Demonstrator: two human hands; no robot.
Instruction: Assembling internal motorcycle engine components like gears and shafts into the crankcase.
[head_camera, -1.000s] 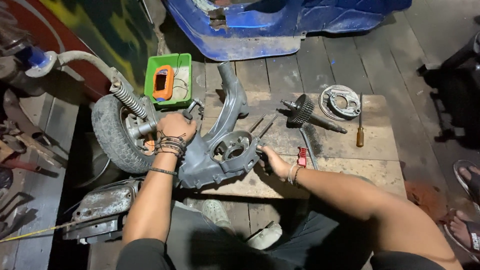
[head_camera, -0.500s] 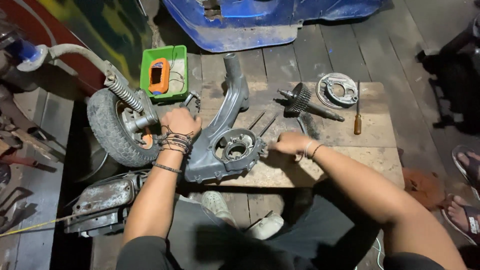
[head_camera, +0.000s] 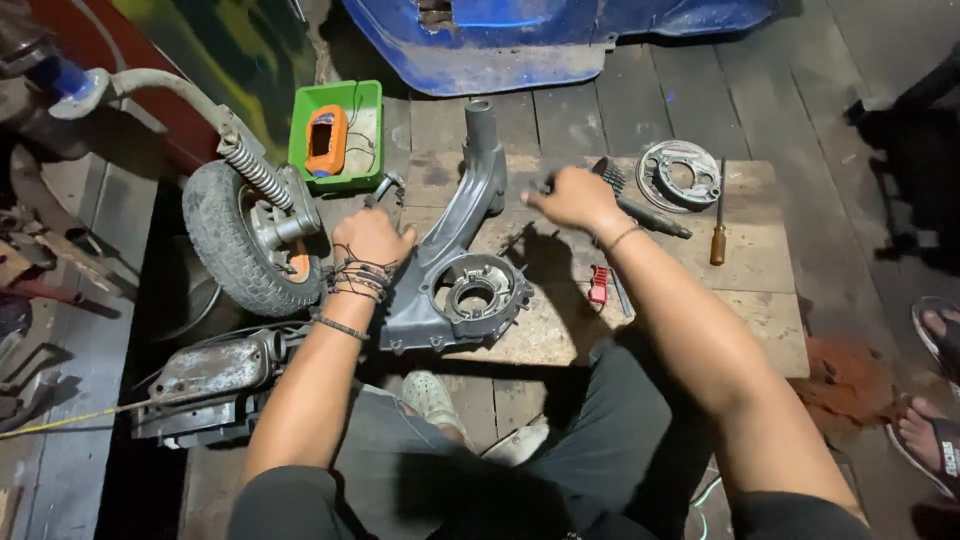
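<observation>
We get hard light from above, approx. centred on the plywood board (head_camera: 760, 300), which shows bright. The right hand (head_camera: 572, 197) and arm throw a dark, sharp shadow onto the board beside the grey casing (head_camera: 462, 270). Left side and far right corners go dim, details lost. Mild glare on the blue body panel (head_camera: 520, 45). Centre sharp; slight wide-angle bend at edges.

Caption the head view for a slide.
Left hand steadies grey metal swingarm casing; right hand reaches dark geared shaft.
</observation>
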